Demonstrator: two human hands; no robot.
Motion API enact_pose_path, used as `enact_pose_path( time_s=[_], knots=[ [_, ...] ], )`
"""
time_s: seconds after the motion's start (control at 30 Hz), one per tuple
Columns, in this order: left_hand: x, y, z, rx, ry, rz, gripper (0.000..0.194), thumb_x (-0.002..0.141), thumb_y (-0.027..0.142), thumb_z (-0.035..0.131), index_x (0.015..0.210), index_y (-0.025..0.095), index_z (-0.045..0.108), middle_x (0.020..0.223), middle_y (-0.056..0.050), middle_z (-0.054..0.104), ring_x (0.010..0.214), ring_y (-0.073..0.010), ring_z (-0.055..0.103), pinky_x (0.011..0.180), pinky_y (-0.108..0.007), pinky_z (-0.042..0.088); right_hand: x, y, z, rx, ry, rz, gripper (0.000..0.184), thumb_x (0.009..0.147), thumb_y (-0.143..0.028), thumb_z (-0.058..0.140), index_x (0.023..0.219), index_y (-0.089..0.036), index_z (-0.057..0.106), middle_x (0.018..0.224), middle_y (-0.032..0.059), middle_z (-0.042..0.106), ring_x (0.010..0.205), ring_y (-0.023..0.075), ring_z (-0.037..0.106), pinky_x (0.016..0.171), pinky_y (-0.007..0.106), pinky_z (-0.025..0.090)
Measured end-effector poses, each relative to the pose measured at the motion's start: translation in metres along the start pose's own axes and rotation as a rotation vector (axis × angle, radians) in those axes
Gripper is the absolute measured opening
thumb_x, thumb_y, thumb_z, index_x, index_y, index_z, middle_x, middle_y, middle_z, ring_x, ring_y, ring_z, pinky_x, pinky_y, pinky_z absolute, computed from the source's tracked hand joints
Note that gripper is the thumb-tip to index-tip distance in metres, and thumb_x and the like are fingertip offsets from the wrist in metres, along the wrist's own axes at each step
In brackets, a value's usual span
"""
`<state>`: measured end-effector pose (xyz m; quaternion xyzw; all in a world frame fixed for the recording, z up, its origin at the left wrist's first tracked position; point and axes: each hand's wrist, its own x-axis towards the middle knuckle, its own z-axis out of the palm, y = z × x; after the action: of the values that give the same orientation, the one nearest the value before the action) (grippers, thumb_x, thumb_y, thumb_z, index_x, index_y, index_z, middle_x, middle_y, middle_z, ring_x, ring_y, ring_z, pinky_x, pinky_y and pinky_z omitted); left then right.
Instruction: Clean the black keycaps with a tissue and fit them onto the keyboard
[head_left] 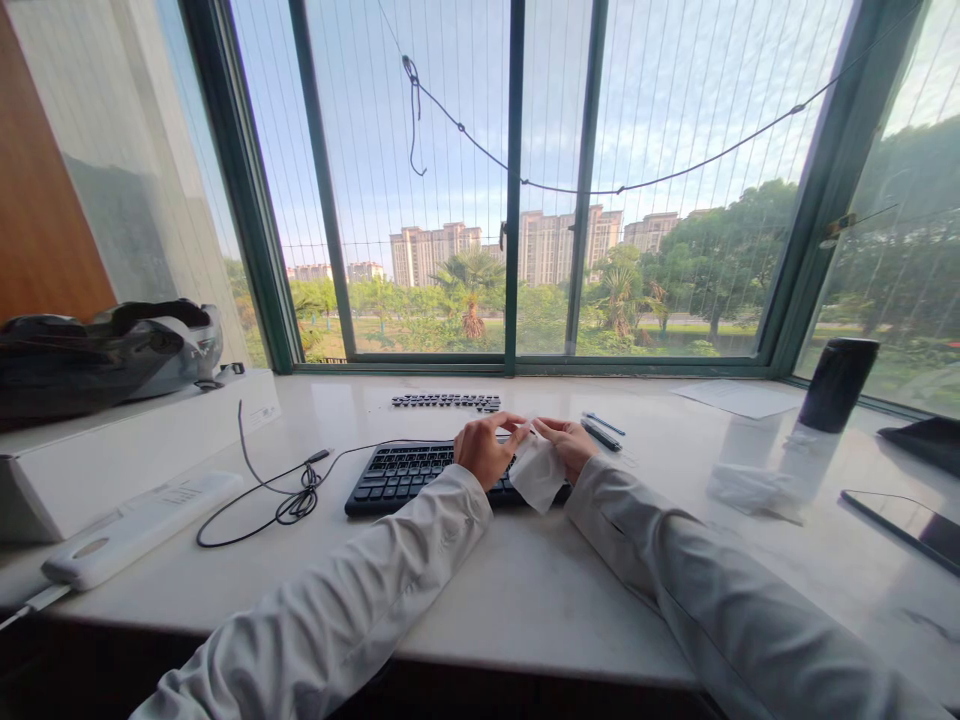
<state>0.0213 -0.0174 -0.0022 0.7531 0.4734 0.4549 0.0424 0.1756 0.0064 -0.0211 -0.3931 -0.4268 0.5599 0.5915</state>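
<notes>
Above a black keyboard (409,475) on the white sill, my left hand (484,450) and my right hand (571,446) meet. A thin white tissue (538,477) hangs down between them. My right hand is closed on the tissue, thumb and fingers pinched near its top. The left fingers are also pinched together at the tissue's upper edge. A tiny dark piece (532,431) shows between the fingertips, perhaps a keycap, too small to be sure. Behind the hands, several loose black keycaps (446,402) lie in rows. The right part of the keyboard is hidden by hands and tissue.
A coiled black cable (298,500) lies left of the keyboard, beside a white power strip (142,525) and a white box (150,440). Pens (601,433) lie to the right. Farther right are a black cylinder (838,385), crumpled plastic (754,490), paper (739,397) and a phone (904,525).
</notes>
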Motion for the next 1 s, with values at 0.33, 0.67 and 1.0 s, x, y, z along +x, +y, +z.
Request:
enact_pose_path(
  time_s=[0.33, 0.67, 1.0],
  knots=[
    [0.001, -0.003, 0.002, 0.043, -0.003, -0.003, 0.024, 0.074, 0.052, 0.066, 0.087, 0.032, 0.071, 0.082, 0.006, 0.073, 0.071, -0.0156, 0.064, 0.065, -0.026, 0.041, -0.005, -0.006, -0.002, -0.083, 0.06, -0.032, 0.051, 0.06, -0.026, 0.083, 0.108, -0.014, 0.069, 0.069, 0.0063, 0.072, 0.049, 0.0146, 0.062, 0.047, 0.025, 0.05],
    [0.0, -0.004, 0.003, 0.118, 0.016, -0.038, 0.024, 0.068, 0.05, 0.07, 0.077, 0.028, 0.068, 0.079, 0.003, 0.072, 0.082, -0.0212, 0.066, 0.067, -0.028, 0.042, -0.008, -0.008, 0.001, -0.131, 0.038, 0.008, 0.06, 0.053, -0.031, 0.087, 0.107, -0.013, 0.07, 0.073, 0.0096, 0.073, 0.051, 0.0155, 0.062, 0.043, 0.024, 0.046],
    [0.003, -0.005, 0.002, 0.024, 0.04, 0.01, 0.02, 0.076, 0.049, 0.065, 0.085, 0.032, 0.071, 0.084, 0.006, 0.073, 0.073, -0.0153, 0.065, 0.069, -0.026, 0.044, -0.008, -0.007, 0.004, 0.035, -0.007, 0.091, 0.046, 0.073, -0.025, 0.074, 0.116, -0.015, 0.063, 0.07, 0.0051, 0.071, 0.05, 0.0151, 0.063, 0.045, 0.026, 0.051]
  ],
)
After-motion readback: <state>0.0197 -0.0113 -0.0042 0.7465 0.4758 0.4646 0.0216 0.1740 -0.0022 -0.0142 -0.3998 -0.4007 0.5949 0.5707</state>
